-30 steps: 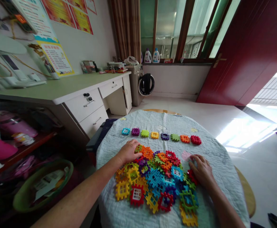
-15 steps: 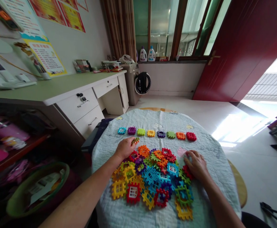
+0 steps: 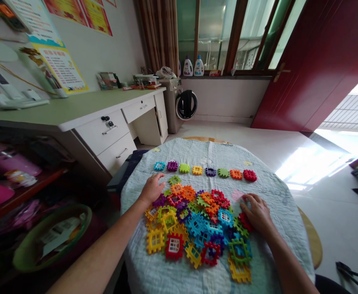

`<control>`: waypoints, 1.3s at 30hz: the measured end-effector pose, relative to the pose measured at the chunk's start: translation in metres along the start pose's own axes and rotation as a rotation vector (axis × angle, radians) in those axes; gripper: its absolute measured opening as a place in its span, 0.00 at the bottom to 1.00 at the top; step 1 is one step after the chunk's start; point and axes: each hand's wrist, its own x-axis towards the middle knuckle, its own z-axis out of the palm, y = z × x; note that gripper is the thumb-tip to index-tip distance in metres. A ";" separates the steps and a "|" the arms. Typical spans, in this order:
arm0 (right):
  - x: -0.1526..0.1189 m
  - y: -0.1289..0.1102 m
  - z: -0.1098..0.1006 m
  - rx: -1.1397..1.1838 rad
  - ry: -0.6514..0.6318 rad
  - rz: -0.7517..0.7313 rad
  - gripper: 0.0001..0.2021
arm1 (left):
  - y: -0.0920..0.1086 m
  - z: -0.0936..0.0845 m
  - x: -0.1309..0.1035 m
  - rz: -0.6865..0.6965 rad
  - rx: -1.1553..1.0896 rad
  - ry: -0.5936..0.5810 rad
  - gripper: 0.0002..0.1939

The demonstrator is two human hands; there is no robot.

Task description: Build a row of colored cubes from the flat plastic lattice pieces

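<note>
A heap of colourful plastic interlocking blocks (image 3: 197, 228), square with notched edges, many with window lattices, lies on the cloth. To its upper left, my left hand (image 3: 153, 188) is open, thumb and forefinger apart, holding nothing. Just right of those fingertips lies a green block (image 3: 174, 179), with an orange block (image 3: 176, 188) below it at the heap's edge. My right hand (image 3: 256, 210) rests on the cloth at the heap's right side, fingers loosely bent and apart. A red block (image 3: 245, 221) sits against its thumb side, partly hidden. Beyond both hands, several blocks (image 3: 210, 172) stand spaced in a row.
A pale patterned cloth (image 3: 277, 228) covers the round table. A desk with drawers (image 3: 104, 130) stands at the left, above a green-rimmed basket (image 3: 22, 249). Farther back are a washing machine (image 3: 173, 106) with its door ajar and a red door (image 3: 289, 81).
My left hand has let go of the green block and drawn back to the left. That block now lies flat between the row and the heap. My right hand has stayed in place.
</note>
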 end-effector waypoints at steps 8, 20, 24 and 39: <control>0.005 0.004 0.000 0.080 0.012 0.013 0.21 | -0.026 -0.005 -0.011 0.014 0.061 -0.004 0.12; 0.002 0.002 -0.003 0.016 -0.022 -0.031 0.18 | 0.026 0.017 0.020 0.120 0.192 -0.174 0.17; 0.002 -0.001 -0.005 0.021 -0.042 -0.025 0.17 | 0.033 0.023 0.017 0.225 0.055 -0.259 0.13; 0.003 -0.014 -0.017 0.228 0.106 -0.046 0.15 | -0.033 0.005 -0.002 0.136 0.034 0.100 0.07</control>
